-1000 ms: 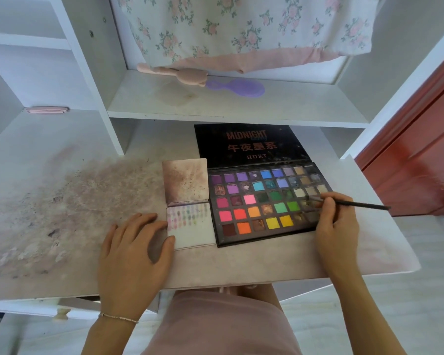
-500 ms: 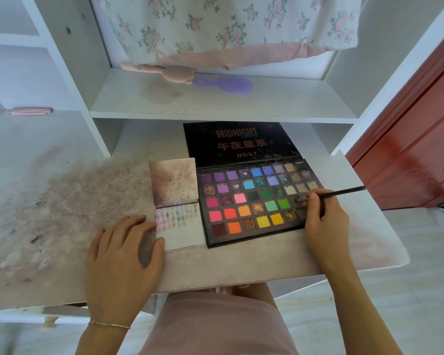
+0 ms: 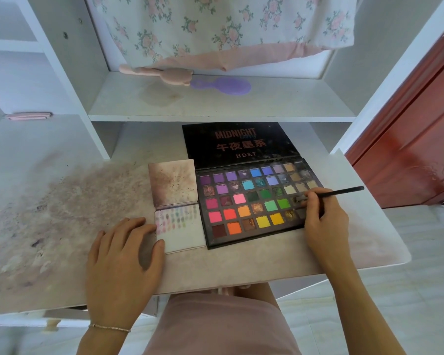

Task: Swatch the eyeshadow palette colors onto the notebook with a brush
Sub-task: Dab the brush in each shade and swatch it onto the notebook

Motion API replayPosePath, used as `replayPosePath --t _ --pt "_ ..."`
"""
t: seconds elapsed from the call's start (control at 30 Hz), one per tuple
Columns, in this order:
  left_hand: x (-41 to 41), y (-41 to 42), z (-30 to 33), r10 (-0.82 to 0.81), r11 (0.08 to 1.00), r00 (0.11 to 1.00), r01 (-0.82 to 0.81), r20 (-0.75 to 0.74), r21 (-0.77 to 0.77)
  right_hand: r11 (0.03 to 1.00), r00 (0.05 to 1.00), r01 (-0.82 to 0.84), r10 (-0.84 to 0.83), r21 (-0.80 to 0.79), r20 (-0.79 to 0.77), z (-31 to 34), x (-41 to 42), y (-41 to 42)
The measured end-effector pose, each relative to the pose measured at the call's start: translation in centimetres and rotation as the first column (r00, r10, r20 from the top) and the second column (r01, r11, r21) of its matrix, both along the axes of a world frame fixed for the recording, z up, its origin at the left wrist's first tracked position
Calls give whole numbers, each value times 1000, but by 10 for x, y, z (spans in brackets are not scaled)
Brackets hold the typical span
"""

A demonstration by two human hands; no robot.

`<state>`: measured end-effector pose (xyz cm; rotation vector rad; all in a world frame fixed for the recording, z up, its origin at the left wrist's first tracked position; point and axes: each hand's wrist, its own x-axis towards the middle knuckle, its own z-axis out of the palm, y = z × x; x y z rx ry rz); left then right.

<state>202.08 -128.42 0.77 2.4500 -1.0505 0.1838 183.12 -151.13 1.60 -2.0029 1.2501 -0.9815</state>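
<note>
Since a moment ago little has shifted: the right hand (image 3: 323, 221) has kept its place at the right end of the palette (image 3: 254, 201), and the left hand (image 3: 123, 257) has stayed on the desk (image 3: 241, 265).

Fingers of the right hand pinch a thin black brush (image 3: 341, 192), its handle pointing right and slightly away, its tip down on a dark pan in the third row near the palette's right edge. The palette lies open, its black lid flat behind it under the shelf (image 3: 215, 106), with rows of purple, blue, green, pink, orange and yellow pans.

Just left of the palette, touching or nearly touching it, lies the small open notebook (image 3: 180, 226). Its upper page is smudged brown; its lower page carries rows of pale colour dabs near the top.

Resting flat and relaxed, the left hand has its fingertips against the notebook's left edge, holding nothing. A thin bracelet (image 3: 109, 327) circles that wrist. Brownish powder stains spread across the desk's left part. On the shelf lie a pink hairbrush (image 3: 162, 73) and a purple hairbrush (image 3: 223, 85).
</note>
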Motion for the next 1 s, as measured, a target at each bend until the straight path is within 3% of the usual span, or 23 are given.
replayPosePath --t 0.3,0.7,1.0 --pt "3 1 -5 -7 1000 999 8 34 -7 1000 995 -2 2 0 97 3 4 8" --pt "1 1 -4 0 1000 999 0 42 -14 942 898 -330 296 55 326 7 61 74" --pt "2 2 -3 -6 1000 999 6 32 -10 894 887 -441 423 74 185 5 92 98"
